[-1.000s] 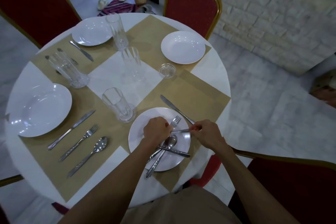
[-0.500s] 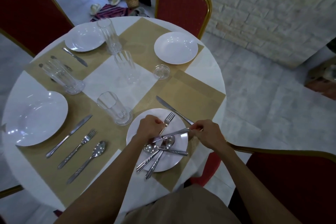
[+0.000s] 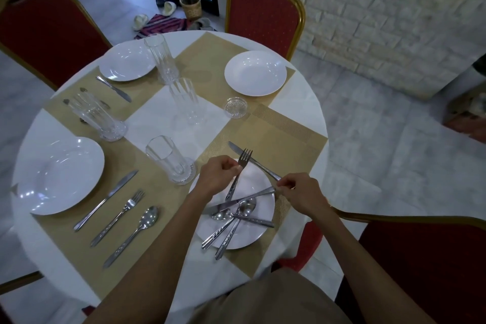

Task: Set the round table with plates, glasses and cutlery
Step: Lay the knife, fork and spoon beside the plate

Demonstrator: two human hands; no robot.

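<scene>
— Where was the cutlery?

— Most lay piled on the near plate (image 3: 252, 234) at the table's (image 3: 302, 92) near edge. The left hand (image 3: 218, 175) was closed around a fork (image 3: 238, 176), tines pointing away. The right hand (image 3: 302, 193) pinched the handle end of a knife (image 3: 240, 201) lying across the plate.

— And around it?

— Another knife (image 3: 252, 160) lay on the placemat (image 3: 284, 137) just beyond the plate, a glass (image 3: 171, 160) stood at its left. The left-edge setting had a plate (image 3: 60, 176) with its cutlery beside it.
</scene>
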